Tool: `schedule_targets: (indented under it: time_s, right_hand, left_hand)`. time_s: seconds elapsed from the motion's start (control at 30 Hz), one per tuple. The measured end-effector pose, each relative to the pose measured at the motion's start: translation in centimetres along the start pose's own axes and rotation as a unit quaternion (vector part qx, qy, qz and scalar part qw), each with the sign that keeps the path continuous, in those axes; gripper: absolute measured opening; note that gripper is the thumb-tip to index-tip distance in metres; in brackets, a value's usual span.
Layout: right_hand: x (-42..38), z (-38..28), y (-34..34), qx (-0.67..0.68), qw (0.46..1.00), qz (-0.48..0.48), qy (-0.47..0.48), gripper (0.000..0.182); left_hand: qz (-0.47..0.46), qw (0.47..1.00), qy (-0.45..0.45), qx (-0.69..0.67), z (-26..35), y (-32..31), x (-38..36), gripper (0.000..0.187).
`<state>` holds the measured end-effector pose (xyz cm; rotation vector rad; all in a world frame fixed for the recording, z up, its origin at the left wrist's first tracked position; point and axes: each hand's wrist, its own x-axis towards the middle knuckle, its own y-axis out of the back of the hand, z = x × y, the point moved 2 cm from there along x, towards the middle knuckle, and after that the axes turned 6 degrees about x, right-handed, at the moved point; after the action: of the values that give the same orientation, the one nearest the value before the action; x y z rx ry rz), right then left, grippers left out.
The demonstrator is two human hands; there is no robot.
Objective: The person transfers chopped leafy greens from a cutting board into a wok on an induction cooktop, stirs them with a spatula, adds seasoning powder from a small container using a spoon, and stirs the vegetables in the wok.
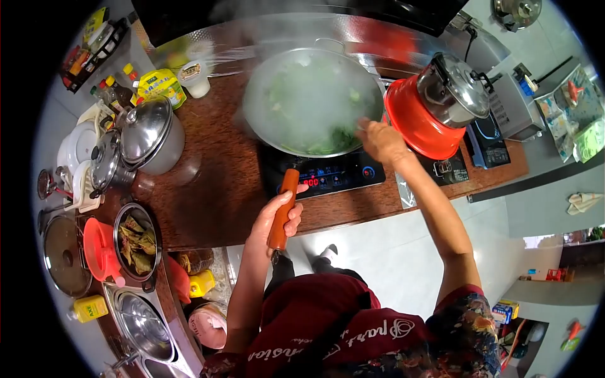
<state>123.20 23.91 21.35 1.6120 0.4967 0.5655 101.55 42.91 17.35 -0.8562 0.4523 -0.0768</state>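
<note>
A large wok [268, 116] stands on a black induction cooker [340, 179] with lit red digits. Leafy greens [343, 137] lie in it, partly veiled by steam. My left hand [277, 217] is wrapped round the wok's brown wooden handle [285, 211], on the near side. At the wok's right rim, my right hand [381, 142] is closed with its fingers curled together; steam and blur hide what it grips.
Right of the wok, a lidded steel pot [450, 94] sits over a red basin [413, 120]. Lidded pots [151, 135], bottles and a yellow pouch [161, 86] stand on the left. A bowl of brown leafy bundles [137, 242] is near the sink [145, 324].
</note>
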Motion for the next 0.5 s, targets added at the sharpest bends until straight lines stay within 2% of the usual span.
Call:
schedule_targets:
  time_s: [0.13,0.23,0.3,0.4,0.5]
  right_hand:
    - [-3.4,-3.4,3.6,0.088,0.988,-0.117,-0.038,0.028]
    - [-6.0,-0.8,6.2,0.118,0.98,-0.158,-0.021,0.032]
    - [-6.4,1.5,7.1,0.068,0.991,-0.111,0.011,0.029]
    - [-5.8,1.6,8.0,0.035,0.994,-0.075,-0.073,0.028]
    - [-3.2,0.9,6.3,0.063,0.99,-0.035,-0.12,0.028]
  left_hand:
    - [0.001,1.0,0.002,0.002,-0.3,0.1,-0.1,0.048]
    - [0.0,1.0,-0.002,0.005,-0.2,0.3,-0.3,0.048]
    - [-0.002,1.0,-0.003,0.006,-0.1,0.4,-0.3,0.048]
    - [-0.004,1.0,-0.002,0.004,-0.1,0.5,-0.4,0.049]
    - [-0.002,1.0,0.004,0.003,0.1,0.4,-0.4,0.05]
